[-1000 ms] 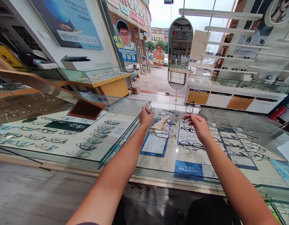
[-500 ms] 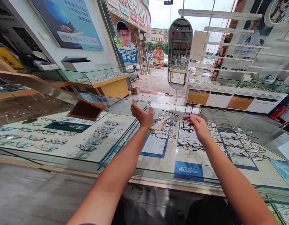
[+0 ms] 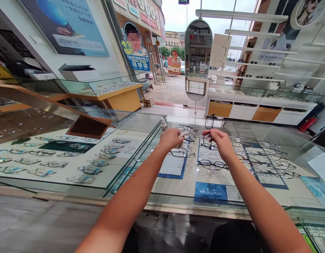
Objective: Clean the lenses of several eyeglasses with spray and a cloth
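Head view: glass case at left holds rows of eyeglasses; on glass-topped table, white bottle stands just beyond left hand, fingers curled at tan cloth, grip unclear; right hand pinches black-framed glasses above tabletop; gap between hands; blue card near front edge, between forearms.

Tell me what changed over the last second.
The left hand let go of the small white bottle, which now stands upright on the glass-topped display counter, and moved rightward to the crumpled beige cloth, covering most of it; whether it grips the cloth is unclear. The right hand still holds up the black-framed eyeglasses.
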Action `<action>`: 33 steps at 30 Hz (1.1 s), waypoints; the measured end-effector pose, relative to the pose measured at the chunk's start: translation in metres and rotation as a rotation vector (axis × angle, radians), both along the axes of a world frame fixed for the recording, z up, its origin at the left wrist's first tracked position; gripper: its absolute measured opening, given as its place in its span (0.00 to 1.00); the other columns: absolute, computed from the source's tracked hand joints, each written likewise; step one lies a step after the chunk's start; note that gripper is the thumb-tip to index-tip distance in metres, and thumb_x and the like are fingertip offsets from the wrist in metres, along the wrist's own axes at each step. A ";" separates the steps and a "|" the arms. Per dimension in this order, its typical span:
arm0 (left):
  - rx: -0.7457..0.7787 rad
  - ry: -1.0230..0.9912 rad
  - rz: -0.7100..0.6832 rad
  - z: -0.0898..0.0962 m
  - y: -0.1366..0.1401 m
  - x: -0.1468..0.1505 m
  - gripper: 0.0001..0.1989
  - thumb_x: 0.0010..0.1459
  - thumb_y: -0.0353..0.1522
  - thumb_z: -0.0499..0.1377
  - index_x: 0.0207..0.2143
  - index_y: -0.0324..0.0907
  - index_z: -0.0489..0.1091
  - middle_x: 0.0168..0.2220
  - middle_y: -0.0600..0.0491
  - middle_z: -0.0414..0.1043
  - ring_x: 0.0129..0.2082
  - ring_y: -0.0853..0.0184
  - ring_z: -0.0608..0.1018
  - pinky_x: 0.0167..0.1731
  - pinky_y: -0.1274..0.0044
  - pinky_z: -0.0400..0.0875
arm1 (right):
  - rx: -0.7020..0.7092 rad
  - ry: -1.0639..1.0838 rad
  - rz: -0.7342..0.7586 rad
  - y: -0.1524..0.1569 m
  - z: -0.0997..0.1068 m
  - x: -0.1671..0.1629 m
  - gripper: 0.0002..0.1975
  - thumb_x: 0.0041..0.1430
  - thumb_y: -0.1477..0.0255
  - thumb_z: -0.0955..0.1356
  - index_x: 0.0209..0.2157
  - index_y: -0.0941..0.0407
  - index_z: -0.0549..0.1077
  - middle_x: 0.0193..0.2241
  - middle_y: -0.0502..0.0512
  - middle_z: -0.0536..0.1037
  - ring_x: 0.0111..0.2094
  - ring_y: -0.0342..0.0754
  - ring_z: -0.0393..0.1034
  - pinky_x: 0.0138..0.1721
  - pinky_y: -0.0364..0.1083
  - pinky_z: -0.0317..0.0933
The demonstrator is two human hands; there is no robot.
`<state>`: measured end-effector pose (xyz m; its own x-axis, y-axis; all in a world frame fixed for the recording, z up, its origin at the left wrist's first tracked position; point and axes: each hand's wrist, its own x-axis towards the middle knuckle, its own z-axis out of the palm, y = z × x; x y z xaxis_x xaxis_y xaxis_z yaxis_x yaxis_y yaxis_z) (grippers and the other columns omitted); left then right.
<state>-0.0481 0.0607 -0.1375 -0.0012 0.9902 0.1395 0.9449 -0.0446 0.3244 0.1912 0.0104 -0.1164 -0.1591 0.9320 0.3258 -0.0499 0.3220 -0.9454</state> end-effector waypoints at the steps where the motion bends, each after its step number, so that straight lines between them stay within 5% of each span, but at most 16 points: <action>1: -0.014 -0.006 0.016 0.001 0.000 -0.001 0.08 0.57 0.36 0.62 0.34 0.41 0.77 0.39 0.43 0.80 0.43 0.50 0.79 0.37 0.69 0.65 | 0.001 0.000 0.000 0.000 0.000 0.000 0.23 0.58 0.46 0.72 0.33 0.53 0.85 0.36 0.55 0.83 0.34 0.47 0.66 0.39 0.48 0.61; 7: 0.149 -0.560 0.034 0.010 0.006 -0.005 0.13 0.63 0.37 0.53 0.28 0.42 0.69 0.26 0.52 0.71 0.29 0.63 0.72 0.30 0.73 0.60 | -0.001 0.035 0.004 0.002 -0.001 0.000 0.22 0.57 0.47 0.72 0.33 0.52 0.86 0.36 0.54 0.82 0.34 0.47 0.66 0.40 0.48 0.61; 11: 0.000 -1.152 -0.134 0.010 0.005 0.006 0.18 0.54 0.47 0.64 0.33 0.39 0.74 0.28 0.54 0.75 0.29 0.65 0.73 0.31 0.76 0.65 | -0.021 0.079 0.013 0.003 -0.003 -0.001 0.22 0.58 0.47 0.72 0.35 0.52 0.86 0.37 0.54 0.83 0.38 0.48 0.68 0.43 0.48 0.62; 14: -0.185 -1.378 -0.259 0.006 -0.002 0.018 0.25 0.45 0.49 0.72 0.36 0.38 0.78 0.32 0.51 0.80 0.35 0.61 0.78 0.35 0.75 0.70 | -0.008 0.095 0.004 0.004 -0.004 -0.002 0.22 0.57 0.47 0.73 0.35 0.51 0.86 0.40 0.53 0.82 0.41 0.49 0.69 0.47 0.48 0.62; 20: -0.496 -1.544 -0.479 -0.001 -0.018 0.035 0.19 0.49 0.42 0.75 0.36 0.37 0.79 0.31 0.50 0.79 0.32 0.65 0.80 0.32 0.78 0.71 | -0.053 0.090 0.020 0.001 -0.002 -0.004 0.27 0.55 0.43 0.73 0.37 0.53 0.86 0.38 0.53 0.79 0.36 0.47 0.66 0.38 0.46 0.61; 24: -0.611 -1.646 -0.505 -0.001 -0.023 0.043 0.14 0.54 0.39 0.73 0.32 0.36 0.77 0.28 0.51 0.77 0.27 0.69 0.77 0.28 0.80 0.72 | -0.025 0.042 -0.004 -0.003 0.001 -0.005 0.28 0.55 0.43 0.72 0.36 0.54 0.85 0.40 0.55 0.78 0.38 0.48 0.68 0.38 0.46 0.62; 33: -0.419 -1.646 -0.537 -0.007 -0.033 0.058 0.33 0.48 0.49 0.77 0.49 0.37 0.80 0.36 0.48 0.83 0.34 0.64 0.83 0.37 0.77 0.76 | 0.045 -0.041 -0.022 -0.001 -0.005 -0.008 0.28 0.59 0.42 0.70 0.38 0.53 0.85 0.39 0.56 0.79 0.44 0.52 0.71 0.43 0.48 0.65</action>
<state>0.0103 0.0275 -0.1448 0.4381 0.8943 0.0908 -0.4244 0.1167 0.8979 0.1834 0.0090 -0.1218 -0.1526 0.9199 0.3612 -0.0040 0.3649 -0.9310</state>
